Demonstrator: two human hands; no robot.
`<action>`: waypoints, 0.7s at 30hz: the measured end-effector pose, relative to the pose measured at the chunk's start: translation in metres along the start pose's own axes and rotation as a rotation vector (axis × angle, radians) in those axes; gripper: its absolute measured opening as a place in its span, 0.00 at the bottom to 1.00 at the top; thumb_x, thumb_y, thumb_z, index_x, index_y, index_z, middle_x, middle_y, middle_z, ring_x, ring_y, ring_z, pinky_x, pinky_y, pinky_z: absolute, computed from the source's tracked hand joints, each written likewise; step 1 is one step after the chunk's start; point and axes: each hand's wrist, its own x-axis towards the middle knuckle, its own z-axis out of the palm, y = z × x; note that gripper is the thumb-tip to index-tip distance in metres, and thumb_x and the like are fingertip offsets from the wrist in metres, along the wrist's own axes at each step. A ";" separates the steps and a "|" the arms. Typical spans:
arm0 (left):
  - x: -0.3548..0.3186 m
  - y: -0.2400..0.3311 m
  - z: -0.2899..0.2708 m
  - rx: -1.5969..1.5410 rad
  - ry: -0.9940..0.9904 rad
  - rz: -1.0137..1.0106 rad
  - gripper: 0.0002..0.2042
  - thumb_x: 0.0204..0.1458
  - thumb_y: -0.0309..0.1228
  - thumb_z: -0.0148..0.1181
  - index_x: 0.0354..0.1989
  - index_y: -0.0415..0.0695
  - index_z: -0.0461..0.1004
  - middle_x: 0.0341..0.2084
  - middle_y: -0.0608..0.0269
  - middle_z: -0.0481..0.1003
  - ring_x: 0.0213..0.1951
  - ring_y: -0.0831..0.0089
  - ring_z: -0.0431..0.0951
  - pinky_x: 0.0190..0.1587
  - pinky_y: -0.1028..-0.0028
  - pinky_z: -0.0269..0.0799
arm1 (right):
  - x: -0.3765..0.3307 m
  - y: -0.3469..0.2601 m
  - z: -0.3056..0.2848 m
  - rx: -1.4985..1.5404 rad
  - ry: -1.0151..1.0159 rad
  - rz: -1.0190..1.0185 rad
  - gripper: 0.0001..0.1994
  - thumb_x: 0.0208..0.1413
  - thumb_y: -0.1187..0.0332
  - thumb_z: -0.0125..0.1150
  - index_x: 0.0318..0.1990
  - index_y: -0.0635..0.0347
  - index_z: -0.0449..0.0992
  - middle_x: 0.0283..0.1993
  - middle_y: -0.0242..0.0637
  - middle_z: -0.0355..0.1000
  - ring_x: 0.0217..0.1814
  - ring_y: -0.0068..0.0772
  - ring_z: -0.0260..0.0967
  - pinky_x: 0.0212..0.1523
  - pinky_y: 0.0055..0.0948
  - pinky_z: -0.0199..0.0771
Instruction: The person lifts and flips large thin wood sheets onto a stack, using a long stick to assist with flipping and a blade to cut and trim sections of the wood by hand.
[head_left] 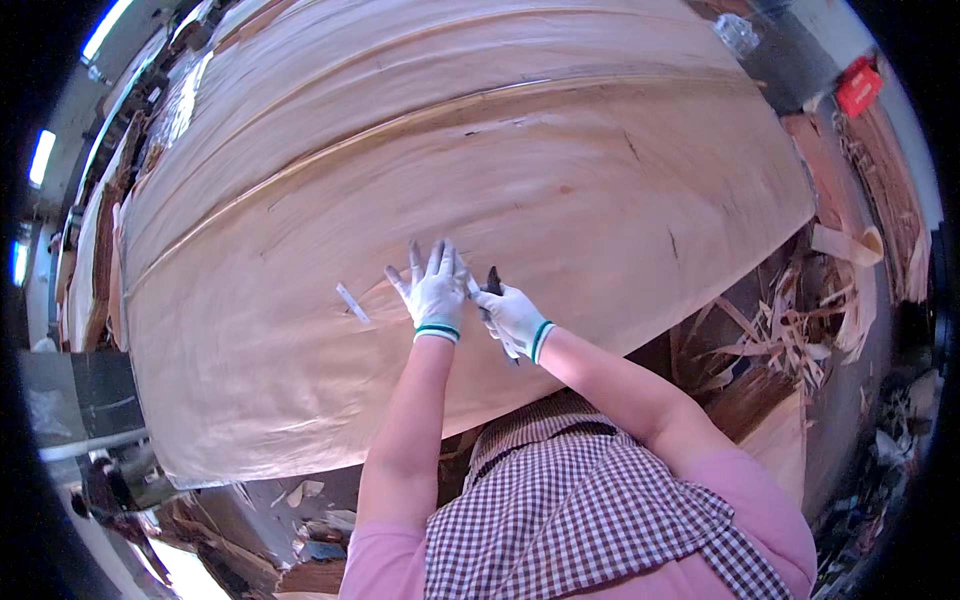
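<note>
A large, pale wood veneer sheet point(560, 220) lies spread out in front of me, with a few dark cracks in its surface. My left hand point(436, 298), in a white glove with a green cuff, rests on it with fingers outstretched and apart. Beside it, my right hand point(515, 320), gloved the same way, is closed around a slim dark tool point(493, 280). Its dark ends poke out above and below the fist; its exact kind is unclear. A short white strip point(352, 302) lies on the veneer left of my left hand.
A long raised seam point(400, 125) crosses the veneer farther off. Torn veneer scraps point(780, 340) heap up on the floor at the right. A red object point(858, 88) sits at the far right. Stacked veneer point(100, 250) stands along the left, and more scraps lie near my body.
</note>
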 end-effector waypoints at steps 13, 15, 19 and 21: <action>0.010 0.054 -0.007 0.116 -0.239 -0.123 0.27 0.58 0.47 0.43 0.64 0.50 0.59 0.67 0.65 0.52 0.70 0.58 0.41 0.64 0.39 0.27 | -0.139 -0.080 -0.269 -0.653 0.346 -0.124 0.10 0.53 0.64 0.56 0.33 0.62 0.73 0.23 0.31 0.68 0.24 0.21 0.62 0.25 0.26 0.63; 0.007 0.104 0.002 0.090 -0.261 0.009 0.29 0.57 0.47 0.44 0.65 0.46 0.56 0.67 0.59 0.51 0.70 0.56 0.40 0.65 0.43 0.27 | -0.161 -0.107 -0.311 -0.633 0.379 -0.062 0.10 0.54 0.64 0.56 0.32 0.63 0.72 0.23 0.29 0.67 0.23 0.20 0.61 0.24 0.25 0.61; -0.012 0.230 0.032 -0.091 -0.206 0.231 0.33 0.55 0.45 0.47 0.67 0.44 0.49 0.68 0.56 0.48 0.69 0.56 0.41 0.68 0.51 0.28 | -0.141 -0.154 -0.342 -0.718 0.205 -0.087 0.11 0.55 0.62 0.56 0.33 0.63 0.74 0.21 0.31 0.66 0.22 0.22 0.61 0.24 0.25 0.61; -0.016 0.291 0.037 -0.292 -0.177 0.275 0.33 0.55 0.44 0.48 0.67 0.44 0.48 0.68 0.56 0.47 0.70 0.55 0.40 0.68 0.52 0.29 | -0.115 -0.163 -0.357 -0.789 0.155 -0.077 0.13 0.54 0.61 0.57 0.34 0.62 0.76 0.21 0.33 0.68 0.22 0.25 0.62 0.25 0.27 0.62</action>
